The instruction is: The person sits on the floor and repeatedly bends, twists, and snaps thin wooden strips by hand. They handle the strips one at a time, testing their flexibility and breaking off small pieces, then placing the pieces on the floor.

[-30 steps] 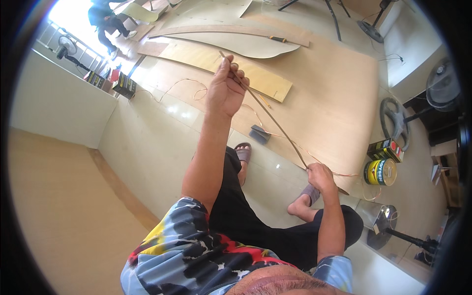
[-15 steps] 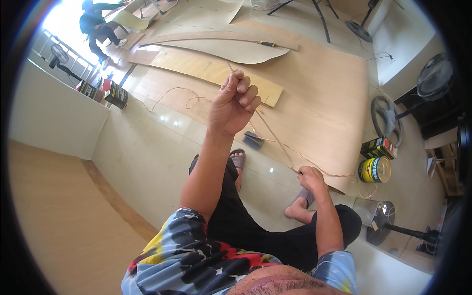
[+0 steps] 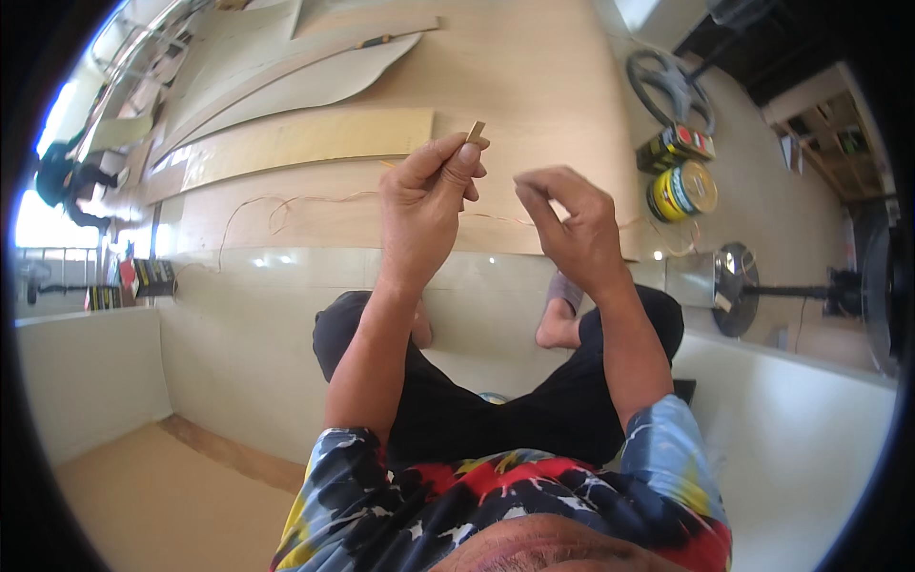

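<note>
Since the earlier frames both hands have come together, raised over the plywood sheet [image 3: 534, 86]. Left hand [image 3: 424, 205]: fingers closed, pinching a small tan strip end [image 3: 475, 132] upright. Right hand [image 3: 572, 224]: fingers curled, thin cord [image 3: 286, 202] trailing left; grip unclear. Far right: yellow round tin [image 3: 679, 191], dark yellow-labelled can [image 3: 679, 145] just beyond.

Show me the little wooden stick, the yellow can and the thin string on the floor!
little wooden stick [image 3: 476, 131], head view, on its tip above the fingers.
yellow can [image 3: 681, 190], head view, on its round lid.
thin string [image 3: 286, 201], head view, on its loop over the board.
</note>
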Tool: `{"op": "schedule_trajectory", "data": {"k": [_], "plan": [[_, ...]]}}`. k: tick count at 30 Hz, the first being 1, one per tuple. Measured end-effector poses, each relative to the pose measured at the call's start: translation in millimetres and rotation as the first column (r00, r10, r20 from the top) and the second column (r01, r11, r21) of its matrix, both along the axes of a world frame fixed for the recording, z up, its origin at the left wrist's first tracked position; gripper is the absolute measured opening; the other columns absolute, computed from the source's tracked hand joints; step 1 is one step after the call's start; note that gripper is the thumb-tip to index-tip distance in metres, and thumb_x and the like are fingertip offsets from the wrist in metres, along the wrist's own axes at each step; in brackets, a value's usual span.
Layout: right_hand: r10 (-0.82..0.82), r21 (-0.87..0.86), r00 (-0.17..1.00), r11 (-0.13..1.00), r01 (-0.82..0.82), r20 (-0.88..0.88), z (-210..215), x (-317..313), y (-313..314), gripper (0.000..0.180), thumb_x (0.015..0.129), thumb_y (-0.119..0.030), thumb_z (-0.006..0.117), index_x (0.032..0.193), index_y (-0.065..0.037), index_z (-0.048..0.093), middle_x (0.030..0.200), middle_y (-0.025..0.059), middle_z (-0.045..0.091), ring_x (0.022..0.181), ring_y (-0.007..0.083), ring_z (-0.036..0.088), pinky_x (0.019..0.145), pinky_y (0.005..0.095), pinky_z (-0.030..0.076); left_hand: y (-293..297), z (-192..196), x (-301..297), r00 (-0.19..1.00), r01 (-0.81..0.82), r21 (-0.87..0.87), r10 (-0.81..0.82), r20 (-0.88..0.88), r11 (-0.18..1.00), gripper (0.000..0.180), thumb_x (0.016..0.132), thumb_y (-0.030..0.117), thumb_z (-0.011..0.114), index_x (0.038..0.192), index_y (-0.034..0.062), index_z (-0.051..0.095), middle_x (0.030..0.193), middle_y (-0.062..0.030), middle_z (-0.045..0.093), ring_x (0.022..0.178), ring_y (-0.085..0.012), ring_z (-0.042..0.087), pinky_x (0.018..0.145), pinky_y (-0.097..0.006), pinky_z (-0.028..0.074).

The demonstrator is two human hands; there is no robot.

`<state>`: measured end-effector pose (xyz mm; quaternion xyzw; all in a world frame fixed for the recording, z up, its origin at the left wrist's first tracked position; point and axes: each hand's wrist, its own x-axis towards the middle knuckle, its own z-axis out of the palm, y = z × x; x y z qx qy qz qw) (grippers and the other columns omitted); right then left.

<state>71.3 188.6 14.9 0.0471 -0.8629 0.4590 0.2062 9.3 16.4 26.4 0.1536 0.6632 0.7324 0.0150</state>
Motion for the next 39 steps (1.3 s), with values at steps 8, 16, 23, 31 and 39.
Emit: {"op": "schedule_trajectory", "data": {"k": [8, 16, 23, 31, 39], "plan": [[-0.189, -0.226, 0.935, 0.966, 0.122, -0.302, 9, -6, 0, 0.03, 0.091, -0.003, 0.071, 0.12, 0.0, 0.062, 0.093, 0.0139, 0.073, 0.082, 0.0217, 0.073, 0.074, 0.0308, 0.058, 43, -15, 12, 0.873, -0.17, -0.294, 0.005, -0.488, 0.94, 0.018, 0.092, 0.002, 0.071, 0.109, 0.0026, 0.074, 0.082, -0.0047, 0.066, 0.069, -0.0109, 0.06, 0.061, -0.026, 0.048], [-0.22, -0.281, 0.93, 0.95, 0.136, -0.294, -7, 0, 10, 0.031, 0.09, 0.001, 0.071, 0.12, 0.001, 0.062, 0.097, 0.0144, 0.074, 0.089, 0.0221, 0.075, 0.079, 0.0306, 0.059, 57, -21, 11, 0.77, -0.256, -0.316, -0.005, -0.638, 0.914, 0.023, 0.085, 0.0, 0.074, 0.108, 0.0053, 0.073, 0.083, -0.011, 0.066, 0.068, -0.0254, 0.064, 0.059, -0.035, 0.051], [-0.196, -0.287, 0.928, 0.952, 0.102, -0.318, -12, -4, 6, 0.032, 0.09, 0.002, 0.071, 0.12, 0.0, 0.06, 0.101, 0.0141, 0.073, 0.089, 0.0211, 0.075, 0.078, 0.0294, 0.059, 56, -22, 10, 0.762, -0.297, -0.314, 0.025, -0.647, 0.902, 0.025, 0.084, -0.002, 0.075, 0.108, 0.0054, 0.073, 0.082, -0.0102, 0.066, 0.068, -0.0244, 0.064, 0.059, -0.034, 0.051], [-0.185, -0.416, 0.939, 0.908, 0.05, -0.291, -17, 0, -5, 0.027, 0.093, -0.001, 0.07, 0.117, 0.002, 0.061, 0.099, 0.0132, 0.072, 0.084, 0.0179, 0.073, 0.075, 0.029, 0.06, 52, -26, 5, 0.558, -0.465, -0.252, 0.06, -0.827, 0.849, 0.035, 0.073, -0.005, 0.077, 0.107, 0.0059, 0.075, 0.082, -0.0057, 0.066, 0.069, -0.0215, 0.063, 0.059, -0.034, 0.051], [-0.153, -0.553, 0.95, 0.833, -0.026, -0.274, -14, -1, -8, 0.022, 0.096, 0.0, 0.065, 0.116, 0.004, 0.058, 0.099, 0.013, 0.07, 0.085, 0.0159, 0.071, 0.077, 0.0281, 0.061, 48, -24, 9, 0.582, -0.428, -0.251, 0.052, -0.812, 0.868, 0.035, 0.074, -0.007, 0.076, 0.107, 0.0032, 0.076, 0.084, -0.0067, 0.067, 0.073, -0.0206, 0.063, 0.064, -0.032, 0.052]]}}
